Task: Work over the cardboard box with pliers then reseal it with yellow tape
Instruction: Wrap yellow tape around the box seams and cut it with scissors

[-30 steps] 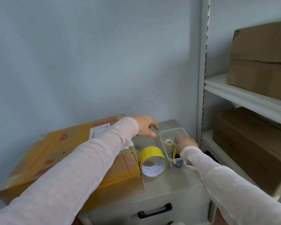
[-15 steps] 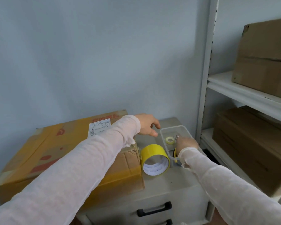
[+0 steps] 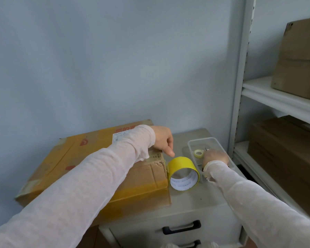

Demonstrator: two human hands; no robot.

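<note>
Head cam: the left hand (image 3: 164,140) has dropped from mid-air onto the cardboard box (image 3: 97,163).
It rests on the far right corner, fingers loosely bent, holding nothing, index tip just above the yellow tape roll (image 3: 183,169) that touches the box on the cabinet (image 3: 195,197). The right hand (image 3: 215,156) is still down in the clear tray (image 3: 200,139); can't tell what it grips.

Surface notes, cabinet top and items.
The cardboard box (image 3: 75,149) is matt brown paperboard, creased and scuffed, with glossier yellow film bands; yellow tape (image 3: 183,164) smooth, slightly shiny, core lined with white paper; tray (image 3: 220,146) clear smooth plastic; cabinet (image 3: 195,208) matt grey, looks like painted metal; drawer handle (image 3: 182,228) black; sleeves (image 3: 97,176) thin pale knit cloth.
</note>
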